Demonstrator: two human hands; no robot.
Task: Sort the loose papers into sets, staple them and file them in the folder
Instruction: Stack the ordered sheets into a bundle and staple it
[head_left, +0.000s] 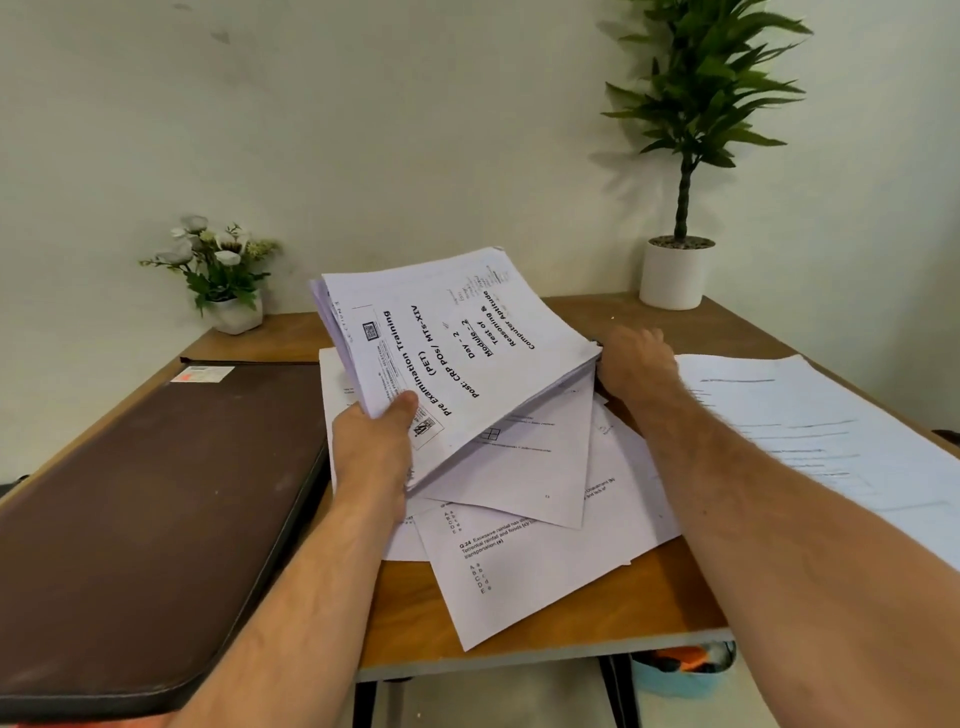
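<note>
So the big stuff first: wooden table (649, 618) with a closed dark brown leather-look folder (156, 519) lying flat on the left side, long axis running away from the person. On the right there's a separate pile of white printed sheets (831, 431), and in the middle a messy fan of loose white exam pages (519, 545).

Lifted over that mess, tilted up on its left side, is a thick white stack of papers with a "Pre Examination Training" cover (457, 353). Left hand (371, 447) grips its near-left corner, thumb on top, fingers underneath. Right hand (636, 364) is at the stack's right edge, but its fingers are hidden behind the paper, so I can't tell if it's gripping or just steadying.

What matters, I'd say: the folder sits directly left of the stack, right beside the left hand, so that hand is the nearer one for filing. No stapler visible anywhere though.
</note>
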